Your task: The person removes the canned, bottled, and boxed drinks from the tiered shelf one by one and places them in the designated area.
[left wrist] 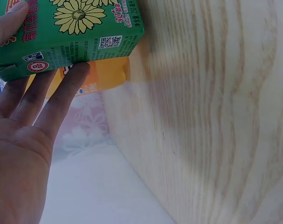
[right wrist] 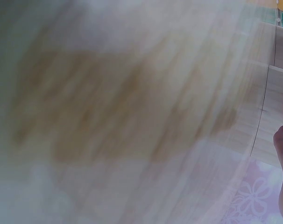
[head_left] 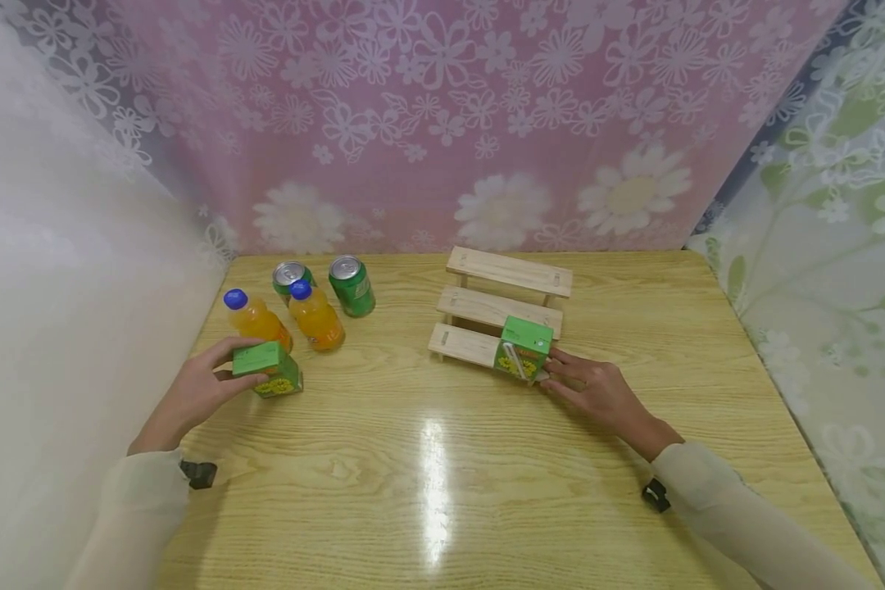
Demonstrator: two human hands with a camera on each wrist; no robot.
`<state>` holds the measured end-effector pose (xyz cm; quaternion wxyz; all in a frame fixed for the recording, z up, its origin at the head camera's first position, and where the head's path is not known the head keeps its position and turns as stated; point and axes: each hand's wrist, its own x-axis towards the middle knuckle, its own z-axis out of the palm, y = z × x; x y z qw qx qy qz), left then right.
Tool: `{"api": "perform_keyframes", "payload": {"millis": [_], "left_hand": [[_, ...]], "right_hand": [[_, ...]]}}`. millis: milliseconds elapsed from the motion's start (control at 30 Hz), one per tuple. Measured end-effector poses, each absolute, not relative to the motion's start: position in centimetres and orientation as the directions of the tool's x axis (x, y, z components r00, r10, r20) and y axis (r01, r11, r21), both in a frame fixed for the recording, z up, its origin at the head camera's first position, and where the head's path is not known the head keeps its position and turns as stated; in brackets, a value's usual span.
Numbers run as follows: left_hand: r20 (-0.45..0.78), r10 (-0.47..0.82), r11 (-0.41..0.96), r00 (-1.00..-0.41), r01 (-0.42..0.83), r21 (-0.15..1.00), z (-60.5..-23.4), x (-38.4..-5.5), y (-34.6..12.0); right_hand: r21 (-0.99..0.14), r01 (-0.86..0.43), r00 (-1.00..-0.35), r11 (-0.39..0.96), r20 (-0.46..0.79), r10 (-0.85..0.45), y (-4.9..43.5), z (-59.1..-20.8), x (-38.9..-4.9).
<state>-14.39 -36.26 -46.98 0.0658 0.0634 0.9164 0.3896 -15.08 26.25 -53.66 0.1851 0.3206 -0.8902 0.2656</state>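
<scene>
My left hand point(head_left: 199, 385) holds a green drink carton point(head_left: 269, 369) at the table's left side, thumb on one face and fingers on the opposite one. Yellow flowers and a small printed code show on this carton point(left wrist: 81, 32) in the left wrist view. A second green drink carton point(head_left: 524, 348), with a straw on its front, stands on the right end of the lowest step of a small wooden three-step stand point(head_left: 468, 342). At that carton's right side is my right hand point(head_left: 597, 389), its extended fingers right at the carton and step end, fingertips partly hidden.
Two orange drink bottles with blue caps stand behind the left carton, one bottle point(head_left: 317, 319) nearer the middle and another bottle point(head_left: 261, 319) further left. Behind them are two green cans, a right can point(head_left: 352, 287) and a left can point(head_left: 289, 274). Flowered curtains point(head_left: 487, 123) border the wooden table point(head_left: 383, 459).
</scene>
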Motion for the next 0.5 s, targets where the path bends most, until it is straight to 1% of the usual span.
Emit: {"api": "perform_keyframes", "payload": {"millis": [500], "left_hand": [[-0.08, 0.162, 0.678, -0.984, 0.052, 0.733, -47.78, -14.53, -36.54]], "right_hand": [[-0.372, -0.663, -0.734, 0.65, 0.493, -0.467, 26.26, -53.52, -14.96]]}}
